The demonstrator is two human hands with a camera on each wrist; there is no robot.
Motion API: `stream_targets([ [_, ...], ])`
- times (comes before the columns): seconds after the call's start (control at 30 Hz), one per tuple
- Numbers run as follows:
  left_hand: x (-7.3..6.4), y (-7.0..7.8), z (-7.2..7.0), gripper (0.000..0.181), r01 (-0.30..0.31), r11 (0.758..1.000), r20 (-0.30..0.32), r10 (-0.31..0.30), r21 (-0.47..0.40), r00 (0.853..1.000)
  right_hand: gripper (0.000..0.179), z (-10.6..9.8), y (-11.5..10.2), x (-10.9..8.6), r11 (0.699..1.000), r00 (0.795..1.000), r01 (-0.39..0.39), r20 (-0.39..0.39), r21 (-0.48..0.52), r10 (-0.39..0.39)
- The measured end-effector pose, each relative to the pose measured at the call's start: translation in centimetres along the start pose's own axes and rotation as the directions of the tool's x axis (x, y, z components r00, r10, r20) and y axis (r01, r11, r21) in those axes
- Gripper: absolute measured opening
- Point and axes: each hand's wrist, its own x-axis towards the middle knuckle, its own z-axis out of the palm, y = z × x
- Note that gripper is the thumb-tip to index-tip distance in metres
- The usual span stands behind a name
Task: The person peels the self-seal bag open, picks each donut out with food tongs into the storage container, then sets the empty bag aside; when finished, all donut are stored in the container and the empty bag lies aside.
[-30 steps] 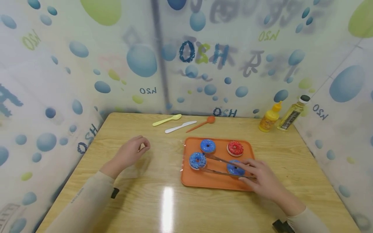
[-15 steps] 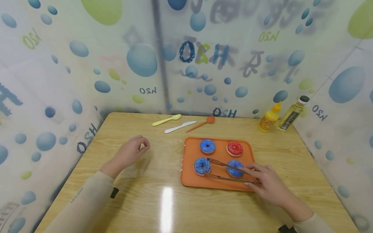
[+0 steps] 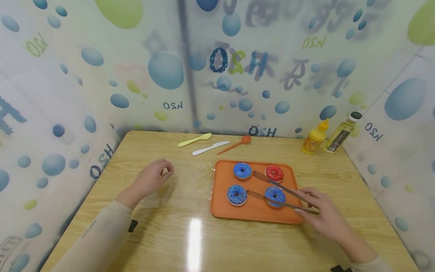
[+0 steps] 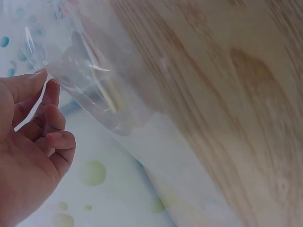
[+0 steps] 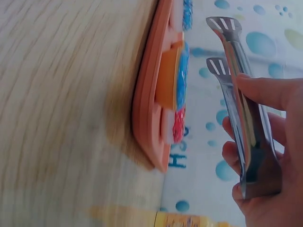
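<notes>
My right hand (image 3: 324, 215) holds metal tongs (image 5: 253, 127), their slotted tips spread apart with nothing between them. The tongs hang over the orange tray (image 3: 221, 209). On that tray, a blue sprinkled donut (image 3: 232, 199) lies at front left and another blue donut (image 3: 237, 173) behind it. A third blue donut (image 3: 270, 192) at front right is partly covered by the tongs in the head view, with a red donut (image 3: 279, 175) at back right. Left of the tray, my left hand (image 3: 151, 179) pinches the edge of a clear plastic bag (image 4: 137, 90) between thumb and forefinger.
Along the back of the wooden table (image 3: 163, 241) lie a yellow spoon (image 3: 193, 141), a white knife (image 3: 209, 148) and an orange spoon (image 3: 236, 145). A yellow squeeze bottle (image 3: 312, 141) and an oil bottle (image 3: 340, 136) stand at the back right. Patterned walls surround the table.
The blue sprinkled donut was between the tong tips and now lies on the tray's front left. The tongs have spread and moved right with my right hand. The left hand stays in place.
</notes>
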Motion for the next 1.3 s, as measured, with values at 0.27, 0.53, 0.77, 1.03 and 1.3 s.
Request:
stream_targets([
  [0.27, -0.4, -0.4, -0.2, 0.007, 0.017, 1.0, 0.012, -0.017, -0.002, 1.0, 0.058, -1.9, 2.8, -1.4, 0.996, 0.989, -0.085, -0.118, 0.016, 0.086],
  [0.53, -0.6, -0.8, -0.1, 0.004, 0.034, 0.999, 0.034, -0.035, 0.015, 0.999, 0.054, -3.7, 6.6, -3.8, 0.937, 0.93, -0.344, -0.157, -0.055, 0.332],
  [0.77, -0.8, -1.4, 0.2, 0.005, 0.047, 0.999, 0.045, -0.048, 0.027, 0.998, 0.057, -4.6, 9.0, -5.1, 0.886, 0.895, -0.445, -0.099, -0.13, 0.435],
  [1.03, -0.9, -2.0, 0.1, 0.006, 0.035, 0.997, 0.059, -0.039, 0.062, 0.998, 0.06, -4.7, 10.3, -5.6, 0.869, 0.889, -0.458, -0.082, -0.187, 0.451],
  [1.3, -0.7, -1.9, 0.0, 0.007, 0.041, 0.997, 0.077, -0.046, 0.071, 0.996, 0.074, -4.9, 10.3, -5.3, 0.833, 0.847, -0.517, 0.023, -0.199, 0.531],
])
